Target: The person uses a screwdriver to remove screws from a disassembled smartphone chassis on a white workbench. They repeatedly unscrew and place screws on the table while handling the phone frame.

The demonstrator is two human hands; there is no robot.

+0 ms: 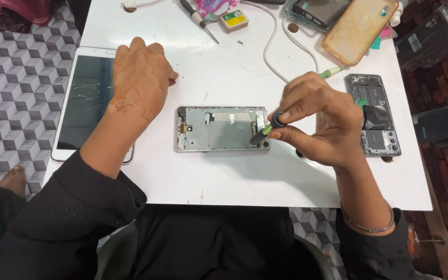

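An opened phone frame, silver-grey with its inner plate showing, lies flat in the middle of the white table. My right hand pinches a small screwdriver with a black and green handle, its tip down at the frame's right end. My left hand rests palm down on the table just left of and beyond the frame, fingers together, holding nothing. Its wrist lies over the edge of a white tablet with a cracked dark screen.
A second opened phone body lies right of my right hand. A white cable curves across the far table. At the back sit another screwdriver, a small yellow box, an orange phone case and a dark phone.
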